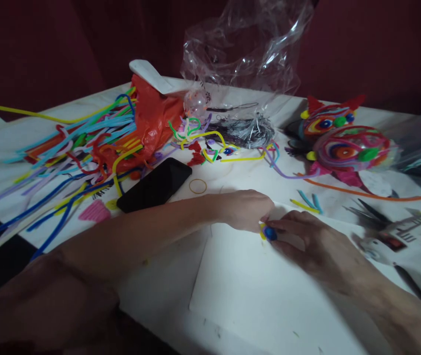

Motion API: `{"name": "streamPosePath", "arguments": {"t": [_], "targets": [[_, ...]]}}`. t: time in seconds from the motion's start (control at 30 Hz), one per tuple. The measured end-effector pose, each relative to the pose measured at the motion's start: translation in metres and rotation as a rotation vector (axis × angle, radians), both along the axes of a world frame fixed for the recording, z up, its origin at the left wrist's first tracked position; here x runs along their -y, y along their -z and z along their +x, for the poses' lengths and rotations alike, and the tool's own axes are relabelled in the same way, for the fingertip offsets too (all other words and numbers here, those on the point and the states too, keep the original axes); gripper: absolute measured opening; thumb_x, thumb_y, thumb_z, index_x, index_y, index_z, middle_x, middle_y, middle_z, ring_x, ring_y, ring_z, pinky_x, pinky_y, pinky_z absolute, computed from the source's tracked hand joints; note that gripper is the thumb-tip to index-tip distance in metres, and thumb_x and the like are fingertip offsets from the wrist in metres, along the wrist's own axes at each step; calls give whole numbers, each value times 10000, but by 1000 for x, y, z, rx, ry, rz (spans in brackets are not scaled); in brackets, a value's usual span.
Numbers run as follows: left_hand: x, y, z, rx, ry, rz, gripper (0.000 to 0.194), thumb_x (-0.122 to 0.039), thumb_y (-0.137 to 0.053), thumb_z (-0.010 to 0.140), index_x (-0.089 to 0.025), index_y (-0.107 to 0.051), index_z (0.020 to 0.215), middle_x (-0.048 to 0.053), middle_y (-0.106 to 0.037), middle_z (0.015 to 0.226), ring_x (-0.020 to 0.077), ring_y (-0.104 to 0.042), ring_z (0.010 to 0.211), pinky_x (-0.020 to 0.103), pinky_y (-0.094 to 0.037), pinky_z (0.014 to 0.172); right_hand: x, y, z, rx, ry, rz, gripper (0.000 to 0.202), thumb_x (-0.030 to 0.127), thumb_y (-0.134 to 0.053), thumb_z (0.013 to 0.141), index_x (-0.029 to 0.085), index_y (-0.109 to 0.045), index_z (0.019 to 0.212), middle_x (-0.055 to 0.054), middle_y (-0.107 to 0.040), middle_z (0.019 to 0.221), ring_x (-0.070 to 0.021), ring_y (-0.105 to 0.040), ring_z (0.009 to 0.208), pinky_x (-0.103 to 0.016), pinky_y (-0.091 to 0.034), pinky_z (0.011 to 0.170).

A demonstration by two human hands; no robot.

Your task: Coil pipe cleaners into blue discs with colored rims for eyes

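Above a white sheet of paper, a small blue coil with a yellow part, which looks like wound pipe cleaner, sits between my hands. My right hand pinches it between thumb and finger from the right. My left hand is closed right beside it, its fingertips at the yellow part; what lies inside those fingers is hidden. Just beyond my right hand lie short yellow and light-blue pipe cleaner pieces.
Behind my left forearm lie a black phone, a rubber band and an orange bag with many pipe cleaners. Two decorated balls stand back right near scissors. A clear plastic bag rises at the back.
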State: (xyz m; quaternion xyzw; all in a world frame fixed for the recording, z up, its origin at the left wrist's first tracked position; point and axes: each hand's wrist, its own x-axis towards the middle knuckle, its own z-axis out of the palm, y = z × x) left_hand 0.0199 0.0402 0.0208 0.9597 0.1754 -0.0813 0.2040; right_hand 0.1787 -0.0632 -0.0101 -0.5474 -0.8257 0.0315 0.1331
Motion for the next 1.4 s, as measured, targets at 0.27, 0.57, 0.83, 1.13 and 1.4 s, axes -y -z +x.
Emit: {"name": "streamPosePath", "arguments": {"t": [0.27, 0.57, 0.83, 1.13, 1.4], "targets": [[1, 4, 1, 26, -39, 0, 261, -338, -540, 697, -155, -622, 865, 73, -638, 845, 183, -575, 718, 243, -378, 531, -2, -4, -6, -8, -4, 32, 297, 360, -367, 867, 243, -627, 952, -30, -590, 855, -213, -557, 809, -291, -464, 568], [6, -4, -1, 2, -62, -9, 239, -274, -538, 682, -154, -623, 871, 75, -638, 839, 174, -566, 720, 238, -387, 550, 2, 0, -19, 34, 201, 34, 249, 360, -410, 781, 227, -606, 858, -31, -554, 813, -216, -528, 750, -302, -387, 534], [1, -2, 1, -34, -8, -13, 230, -282, -525, 711, -130, -618, 857, 80, -629, 797, 166, -555, 674, 245, -396, 546, -1, -6, -25, 71, 247, -44, 260, 369, -374, 761, 224, -582, 820, -27, -546, 775, -227, -520, 725, -273, -324, 480], [3, -2, 1, -28, 7, -2, 242, -279, -514, 719, -137, -618, 886, 81, -637, 797, 169, -567, 669, 244, -396, 529, -1, -7, -25, 79, 217, -37, 267, 365, -370, 766, 214, -586, 806, -35, -533, 762, -216, -513, 692, -242, -281, 449], [4, -6, 0, -62, -25, 1, 275, -271, -518, 712, -134, -618, 929, 99, -630, 860, 176, -569, 702, 251, -409, 555, 0, -4, -24, 84, 186, 24, 268, 350, -362, 774, 199, -581, 805, -43, -519, 745, -209, -503, 671, -250, -289, 452]]}}
